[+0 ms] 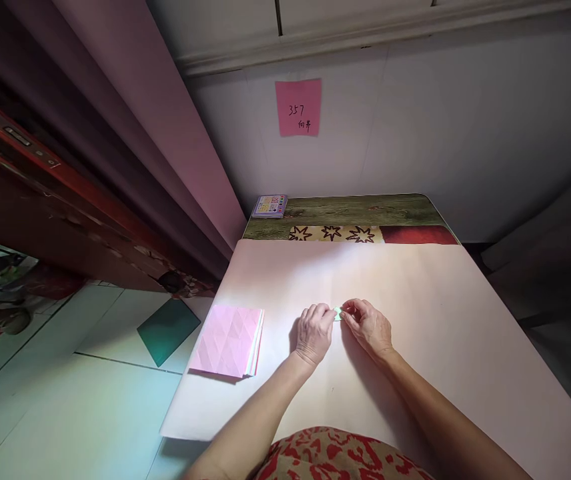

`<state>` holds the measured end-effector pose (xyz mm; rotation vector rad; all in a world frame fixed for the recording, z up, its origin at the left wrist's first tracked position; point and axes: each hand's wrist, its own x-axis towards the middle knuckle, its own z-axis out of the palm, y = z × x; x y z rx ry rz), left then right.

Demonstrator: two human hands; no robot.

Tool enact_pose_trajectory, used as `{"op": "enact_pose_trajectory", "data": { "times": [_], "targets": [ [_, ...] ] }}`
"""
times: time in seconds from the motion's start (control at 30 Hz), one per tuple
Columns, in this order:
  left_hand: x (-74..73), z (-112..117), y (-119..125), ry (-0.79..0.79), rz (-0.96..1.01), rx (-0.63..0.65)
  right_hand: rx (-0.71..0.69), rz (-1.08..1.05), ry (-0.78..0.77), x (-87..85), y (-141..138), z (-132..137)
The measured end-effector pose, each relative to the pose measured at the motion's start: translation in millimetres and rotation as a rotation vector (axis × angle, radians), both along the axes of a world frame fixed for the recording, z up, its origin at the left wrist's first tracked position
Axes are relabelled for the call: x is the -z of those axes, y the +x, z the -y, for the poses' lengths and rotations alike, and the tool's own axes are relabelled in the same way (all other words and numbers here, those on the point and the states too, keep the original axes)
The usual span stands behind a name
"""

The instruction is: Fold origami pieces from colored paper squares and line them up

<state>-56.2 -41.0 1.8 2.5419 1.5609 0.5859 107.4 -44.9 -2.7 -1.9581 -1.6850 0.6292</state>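
Between my two hands is a small light-green piece of folded paper, mostly covered by fingers. My left hand is closed on its left side, thumb and fingertips pinched together. From the right, my right hand pinches the other side with thumb and index finger. Both hands rest low over the white sheet that covers the table. To the left of my left hand lies a stack of coloured paper with a creased pink sheet on top.
At the table's far left corner sits a small pile of printed cards. A pink note with handwriting is stuck to the wall. Left of the table, a dark green square lies on the tiled floor, near a purple curtain.
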Motion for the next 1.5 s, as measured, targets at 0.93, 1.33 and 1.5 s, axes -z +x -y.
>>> {"op": "enact_pose_trajectory", "data": {
  "times": [0.93,1.33,1.5],
  "targets": [
    [6.8,46.3,-2.9,-0.054,-0.217,0.120,-0.407,0.428,-0.045,-28.1,-0.2,8.3],
    [5.1,49.1,-5.2,-0.116,-0.037,0.073,-0.123,0.241,-0.284,-30.3,-7.4,-38.3],
    [6.8,46.2,-16.1,-0.147,0.190,0.015,-0.101,0.169,-0.278,-29.2,-2.7,-22.1]
  ]
}}
